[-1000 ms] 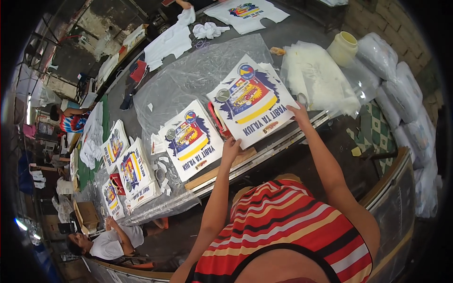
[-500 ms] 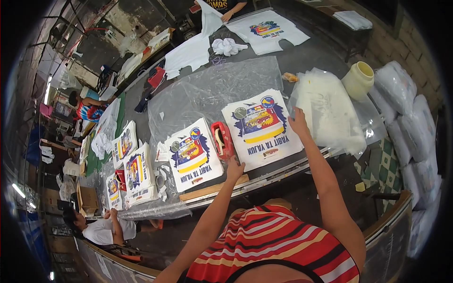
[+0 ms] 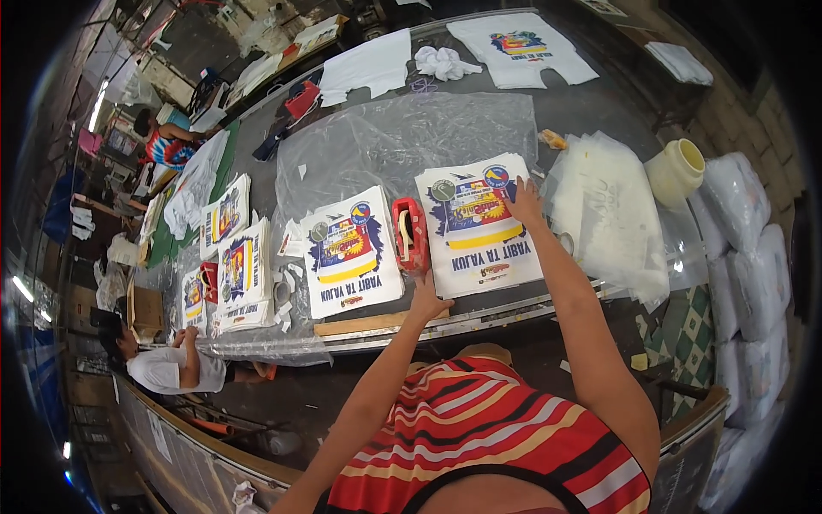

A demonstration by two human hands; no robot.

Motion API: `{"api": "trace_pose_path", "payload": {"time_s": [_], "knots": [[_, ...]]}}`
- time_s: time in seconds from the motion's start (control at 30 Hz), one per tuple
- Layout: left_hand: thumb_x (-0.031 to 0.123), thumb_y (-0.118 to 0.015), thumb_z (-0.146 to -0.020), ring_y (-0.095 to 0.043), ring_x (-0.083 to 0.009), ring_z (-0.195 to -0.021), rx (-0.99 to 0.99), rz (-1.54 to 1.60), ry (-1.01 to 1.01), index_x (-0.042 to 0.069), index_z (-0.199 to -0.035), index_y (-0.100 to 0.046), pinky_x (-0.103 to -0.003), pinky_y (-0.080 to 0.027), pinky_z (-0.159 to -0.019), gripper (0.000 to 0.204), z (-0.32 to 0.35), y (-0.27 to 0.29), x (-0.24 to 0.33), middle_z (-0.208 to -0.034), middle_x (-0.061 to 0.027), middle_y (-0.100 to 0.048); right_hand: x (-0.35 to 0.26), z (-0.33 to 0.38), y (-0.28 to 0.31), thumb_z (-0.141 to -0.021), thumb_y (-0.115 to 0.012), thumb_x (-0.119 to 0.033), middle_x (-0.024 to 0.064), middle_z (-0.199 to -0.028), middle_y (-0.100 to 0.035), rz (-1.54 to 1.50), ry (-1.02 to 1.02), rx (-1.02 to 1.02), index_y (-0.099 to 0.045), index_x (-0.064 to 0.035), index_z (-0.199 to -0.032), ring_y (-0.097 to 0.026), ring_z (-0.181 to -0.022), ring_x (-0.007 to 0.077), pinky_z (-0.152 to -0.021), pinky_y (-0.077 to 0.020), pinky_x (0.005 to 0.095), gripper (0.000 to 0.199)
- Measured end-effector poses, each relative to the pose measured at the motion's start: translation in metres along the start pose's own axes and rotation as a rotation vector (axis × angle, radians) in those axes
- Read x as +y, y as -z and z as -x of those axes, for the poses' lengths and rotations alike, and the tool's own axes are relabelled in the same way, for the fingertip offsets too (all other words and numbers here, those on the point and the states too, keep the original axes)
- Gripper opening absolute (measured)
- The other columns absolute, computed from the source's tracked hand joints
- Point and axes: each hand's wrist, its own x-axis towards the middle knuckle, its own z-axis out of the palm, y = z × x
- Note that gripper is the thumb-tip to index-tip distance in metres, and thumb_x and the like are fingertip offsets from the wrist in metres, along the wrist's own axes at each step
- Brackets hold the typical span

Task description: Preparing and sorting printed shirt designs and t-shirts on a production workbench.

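Your L hand [image 3: 425, 300] is at the near-left corner of the R-hand printed stack [image 3: 479, 227], thumb spread off the fingers; your R hand [image 3: 527, 206] lies along its far-right edge, fingers extended. Neither looks clamped on anything. Stack's on the dark tabletop [image 3: 591, 116], right in front of you: flat, white, squarish-cornered rectangle; cloth or sheet, can't tell. Print's a blue jagged patch w/ red, yellow & two round emblems, plus big dark-blue lettering, upside down from your side, so its top points at you. Long axis runs away from you, far end leaning slightly L.

Just L of it, by your L fingertips, is a glossy red tape dispenser [image 3: 411, 231] w/ pale roll; then a matching printed stack [image 3: 353, 253], same way round. Wood strip [image 3: 368, 325] along the near edge. To the R: translucent plastic bags [image 3: 610, 218], smooth pale-yellow jar [image 3: 676, 170]. Beyond: wrinkled clear plastic sheet [image 3: 342, 158], then a white printed top [image 3: 522, 51] laid flat.
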Motion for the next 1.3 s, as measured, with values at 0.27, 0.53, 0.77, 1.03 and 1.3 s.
{"api": "trace_pose_path", "payload": {"time_s": [0.27, 0.53, 0.77, 1.03, 1.3], "knots": [[0.026, -0.091, -0.066, -0.048, -0.0512, -0.128, 0.079, 0.047, 0.034, 0.01, -0.151, -0.031, -0.053, -0.049, -0.103, 0.105, 0.008, -0.008, 0.002, -0.143, -0.03, -0.035, 0.008, 0.007, 0.003, -0.089, -0.071, -0.04, 0.0277, -0.161, -0.025, -0.107, 0.021, -0.052, -0.028, -0.0092, -0.157, -0.03, -0.148, 0.0444, -0.113, -0.0344, 0.0633, 0.086], [0.03, -0.089, -0.07, -0.053, -0.0452, -0.125, 0.128, 0.112, 0.023, 0.014, -0.149, -0.047, -0.046, -0.049, -0.103, 0.091, 0.012, -0.014, 0.003, -0.14, -0.0276, -0.039, 0.043, 0.054, 0.016, -0.088, -0.072, -0.033, 0.0317, -0.158, -0.027, -0.163, 0.095, 0.03, -0.03, -0.0079, -0.156, -0.032, -0.145, 0.0473, -0.112, -0.0356, 0.0627, 0.083], [0.032, -0.088, -0.074, -0.058, -0.0391, -0.117, 0.177, 0.15, 0.059, 0.02, -0.144, -0.056, -0.046, -0.052, -0.096, 0.079, 0.012, -0.015, -0.014, -0.132, -0.0176, -0.049, 0.032, 0.168, 0.031, -0.091, -0.071, -0.02, 0.0279, -0.149, -0.043, -0.393, 0.343, 0.126, -0.039, -0.0031, -0.148, -0.043, -0.138, 0.0418, -0.111, -0.0391, 0.0506, 0.068], [0.038, -0.085, -0.076, -0.062, -0.034, -0.111, 0.185, 0.138, 0.001, 0.018, -0.138, -0.063, -0.045, -0.053, -0.088, 0.069, 0.014, -0.004, -0.016, -0.124, -0.0127, -0.054, 0.046, 0.352, 0.095, -0.096, -0.064, -0.01, 0.0096, -0.114, -0.069, -0.796, -0.111, 0.116, -0.055, -0.0072, -0.137, -0.065, -0.09, 0.0146, -0.073, -0.0534, 0.029, 0.042], [0.042, -0.078, -0.083, -0.061, -0.0352, -0.111, 0.135, 0.116, -0.208, 0.008, -0.14, -0.059, -0.043, -0.052, -0.093, 0.069, 0.004, -0.004, -0.064, -0.128, -0.0155, -0.051, 0.129, 0.539, 0.162, -0.098, -0.063, -0.014, 0.014, -0.105, -0.069, -0.49, -0.55, 0.691, -0.056, -0.0064, -0.132, -0.068, -0.09, 0.0207, -0.082, -0.054, 0.0345, 0.035]]}}
